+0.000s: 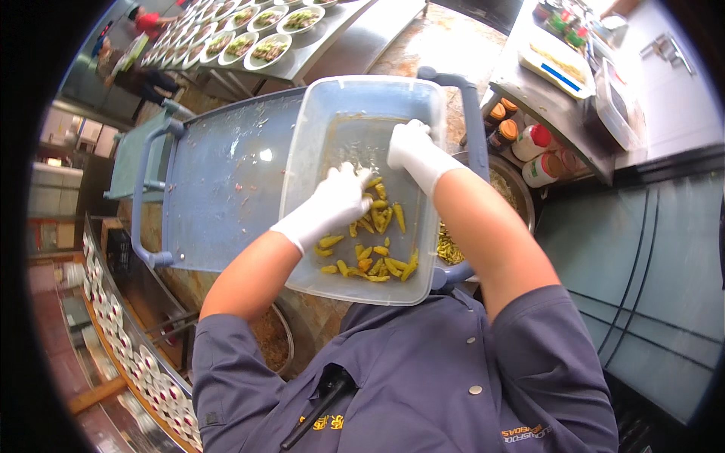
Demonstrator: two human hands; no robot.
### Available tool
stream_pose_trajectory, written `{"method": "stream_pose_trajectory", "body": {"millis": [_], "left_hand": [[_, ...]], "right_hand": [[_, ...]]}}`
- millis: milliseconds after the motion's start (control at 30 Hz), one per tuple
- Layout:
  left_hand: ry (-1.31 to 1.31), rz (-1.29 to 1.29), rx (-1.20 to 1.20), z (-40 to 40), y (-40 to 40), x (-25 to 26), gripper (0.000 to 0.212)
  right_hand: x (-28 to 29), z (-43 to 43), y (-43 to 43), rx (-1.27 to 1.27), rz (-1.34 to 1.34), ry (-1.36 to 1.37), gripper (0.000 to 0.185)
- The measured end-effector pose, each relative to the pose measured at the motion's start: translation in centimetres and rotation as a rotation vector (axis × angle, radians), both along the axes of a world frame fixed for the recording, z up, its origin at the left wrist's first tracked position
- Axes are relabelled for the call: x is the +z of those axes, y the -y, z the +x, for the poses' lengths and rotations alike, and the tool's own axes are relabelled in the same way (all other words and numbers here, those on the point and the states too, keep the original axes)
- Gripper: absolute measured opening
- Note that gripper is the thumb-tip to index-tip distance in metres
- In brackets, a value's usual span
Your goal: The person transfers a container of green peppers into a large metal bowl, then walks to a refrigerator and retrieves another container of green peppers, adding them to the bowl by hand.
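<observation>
A translucent plastic tub [303, 141] sits in front of me, on the right part of a blue cart. Pickled yellow-green peppers [382, 218] lie in its near half, in shallow liquid. My left hand [342, 195], in a white glove, reaches into the tub beside the peppers with its fingers somewhat spread. The palm faces away, so whether it holds any pepper is hidden. My right hand [414, 146], also gloved in white, is curled near the tub's right wall. Its fingertips are mostly hidden from me.
The blue cart [221, 187] has a raised rim, handles and wet scraps. A metal basin [527, 198] and chopped green food [448, 246] are by my right arm. Plated dishes [269, 51] fill a steel table [317, 54] ahead. Jars [532, 141] stand under the right counter. Two people [150, 25] work far left.
</observation>
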State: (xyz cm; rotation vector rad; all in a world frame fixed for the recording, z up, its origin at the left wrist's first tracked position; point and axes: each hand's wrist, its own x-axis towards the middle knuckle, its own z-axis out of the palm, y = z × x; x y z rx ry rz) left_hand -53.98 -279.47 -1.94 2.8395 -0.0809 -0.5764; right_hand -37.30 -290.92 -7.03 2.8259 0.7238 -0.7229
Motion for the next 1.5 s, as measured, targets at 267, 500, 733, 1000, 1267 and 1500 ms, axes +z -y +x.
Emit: {"method": "stream_pose_trajectory", "body": {"millis": [267,500,733,1000,1267,1500], "left_hand": [[-0.473,-0.23,-0.067,-9.8,0.0,3.2,0.054],[0.179,-0.073,-0.05,-2.9,-3.3,-0.3,0.062],[-0.287,-0.065,-0.371,-6.3,-2.3,0.4,0.043],[-0.392,-0.116,0.029,-10.3,-0.7,0.3,0.055],[-0.472,-0.791,0.207,-8.9,1.4,-0.2,0.069],[-0.142,-0.538,0.141,-5.5,0.7,5.0,0.058]], "right_hand": [[6.5,-15.3,4.8,0.494,-0.035,-0.522,0.086],[6.8,-17.1,4.9,0.305,-0.032,-0.606,0.076],[5.4,-18.8,5.8,0.309,0.028,-0.492,0.083],[6.1,-20.1,4.1,0.271,-0.123,-0.579,0.093],[3.8,-19.0,3.7,-0.077,0.083,-0.727,0.078],[8.7,-16.3,5.8,-0.123,0.629,-0.502,0.056]]}}
